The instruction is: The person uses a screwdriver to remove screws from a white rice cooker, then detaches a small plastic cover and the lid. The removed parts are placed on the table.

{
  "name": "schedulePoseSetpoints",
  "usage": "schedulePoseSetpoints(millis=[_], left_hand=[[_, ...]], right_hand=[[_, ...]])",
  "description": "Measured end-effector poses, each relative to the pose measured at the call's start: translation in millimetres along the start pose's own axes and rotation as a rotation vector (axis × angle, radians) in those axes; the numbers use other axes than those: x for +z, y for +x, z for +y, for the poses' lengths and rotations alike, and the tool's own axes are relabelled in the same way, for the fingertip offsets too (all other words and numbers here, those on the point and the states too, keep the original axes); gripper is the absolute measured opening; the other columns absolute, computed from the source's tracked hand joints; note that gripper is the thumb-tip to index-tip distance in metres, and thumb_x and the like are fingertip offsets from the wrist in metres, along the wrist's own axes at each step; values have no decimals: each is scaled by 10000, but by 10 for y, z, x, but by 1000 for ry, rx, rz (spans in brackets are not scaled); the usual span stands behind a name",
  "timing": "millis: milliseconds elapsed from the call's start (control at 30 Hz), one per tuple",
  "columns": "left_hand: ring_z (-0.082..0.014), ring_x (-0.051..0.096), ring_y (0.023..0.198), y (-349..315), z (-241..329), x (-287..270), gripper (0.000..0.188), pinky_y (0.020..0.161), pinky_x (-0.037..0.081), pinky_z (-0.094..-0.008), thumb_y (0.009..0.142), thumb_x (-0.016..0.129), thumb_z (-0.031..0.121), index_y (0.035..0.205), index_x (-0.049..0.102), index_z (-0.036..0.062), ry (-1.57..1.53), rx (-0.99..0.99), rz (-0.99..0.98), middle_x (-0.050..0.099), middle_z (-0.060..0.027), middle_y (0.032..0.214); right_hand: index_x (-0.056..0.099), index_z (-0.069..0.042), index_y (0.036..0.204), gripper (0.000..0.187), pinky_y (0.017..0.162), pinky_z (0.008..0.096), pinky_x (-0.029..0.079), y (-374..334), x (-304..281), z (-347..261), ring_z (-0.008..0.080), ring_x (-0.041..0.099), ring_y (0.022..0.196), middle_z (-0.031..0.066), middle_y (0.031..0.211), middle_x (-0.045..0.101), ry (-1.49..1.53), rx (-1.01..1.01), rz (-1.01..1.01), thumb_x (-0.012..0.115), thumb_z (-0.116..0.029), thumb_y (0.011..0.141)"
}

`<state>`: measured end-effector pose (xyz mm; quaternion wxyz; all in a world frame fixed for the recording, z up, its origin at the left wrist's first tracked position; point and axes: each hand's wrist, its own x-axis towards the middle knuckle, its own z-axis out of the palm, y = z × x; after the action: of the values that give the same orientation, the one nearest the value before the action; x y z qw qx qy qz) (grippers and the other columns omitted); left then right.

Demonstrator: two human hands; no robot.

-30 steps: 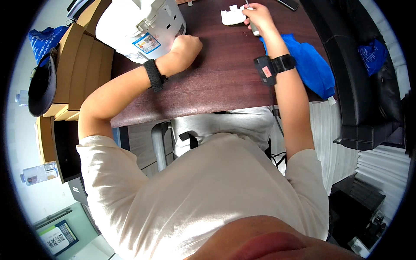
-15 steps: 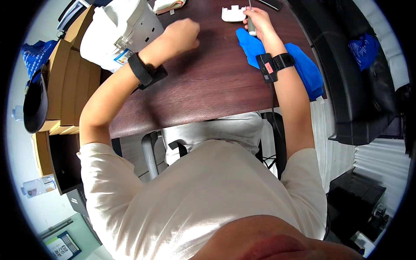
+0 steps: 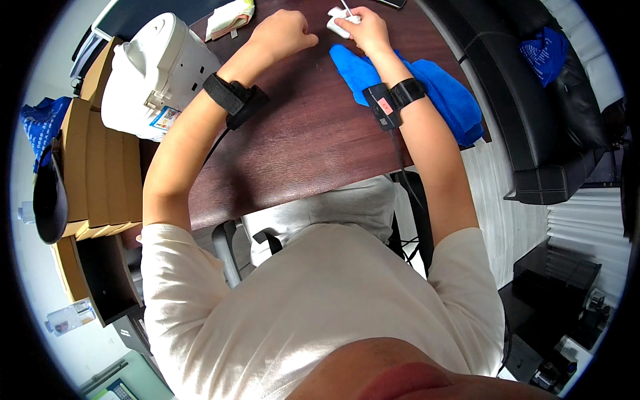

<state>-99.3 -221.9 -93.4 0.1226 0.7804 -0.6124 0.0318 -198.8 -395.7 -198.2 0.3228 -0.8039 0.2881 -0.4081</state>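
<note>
Reddish-brown worktop (image 3: 287, 133): right hand (image 3: 371, 30) on the white piece (image 3: 338, 29)

At the far side, beyond the blue cloth (image 3: 450, 93), the right hand grips the piece, handling it, apparently; steadiness seems called for next. It's small, pale, partly hidden, a slim rod (image 3: 346, 7) beside it. The left hand (image 3: 283, 33) hangs apart, curled; whether empty, impossible to tell.

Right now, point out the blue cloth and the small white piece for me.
Blue cloth (image 3: 448, 93), head view: its broad right-hand part.
Small white piece (image 3: 337, 31), head view: its exposed left part.
</note>
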Motion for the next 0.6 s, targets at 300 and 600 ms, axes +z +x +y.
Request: schedulePoseSetpoints(millis=[300,600], left_hand=[[-234,641,528,314,-215,169,306,530,508,-349,846,619,284,853,698,-11,-33,-29,-127,646,-149,643],[-299,673,835,938,-115,583,298,763,530,-418,834,565,330,949,725,106,145,28,-75,701,-127,864]], right_hand=[[640,-14,985,287,421,303,486,64,-161,-81,149,614,494,84,634,638,404,425,75,636,-256,831],[631,20,972,279,418,309,491,126,-137,32,162,614,484,100,615,632,545,419,114,616,-226,840]])
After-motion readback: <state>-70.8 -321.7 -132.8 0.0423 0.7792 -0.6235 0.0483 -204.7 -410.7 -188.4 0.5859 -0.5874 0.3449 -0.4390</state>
